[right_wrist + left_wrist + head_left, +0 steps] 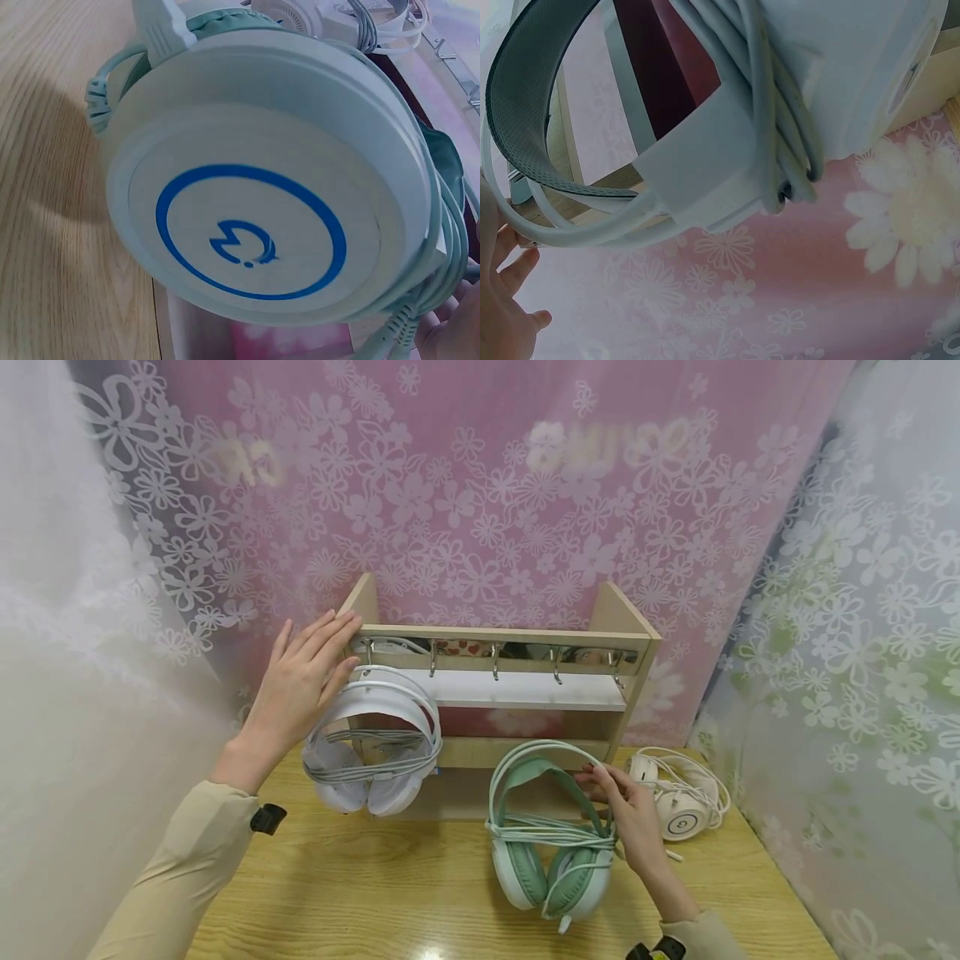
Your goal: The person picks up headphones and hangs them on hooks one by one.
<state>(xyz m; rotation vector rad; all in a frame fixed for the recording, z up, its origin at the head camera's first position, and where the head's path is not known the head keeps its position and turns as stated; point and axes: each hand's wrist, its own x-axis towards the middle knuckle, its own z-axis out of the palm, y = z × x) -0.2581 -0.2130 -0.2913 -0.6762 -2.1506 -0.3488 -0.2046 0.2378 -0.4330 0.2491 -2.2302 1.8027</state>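
Green headphones, blue logo and all, are gripped by the right hand in front of the rack. Its left end's touched by the left hand, fingers pretty straight.

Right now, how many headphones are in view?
3: white headphones at the left end of the rack, green headphones in the right hand, cream headphones on the table.

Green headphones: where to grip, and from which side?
I'd take the headband high on its arch, from the person's right, where the right hand holds it. The arch stands above the earcups, leaving room for fingers. The cable wraps across lower down, so gripping there could snag it.
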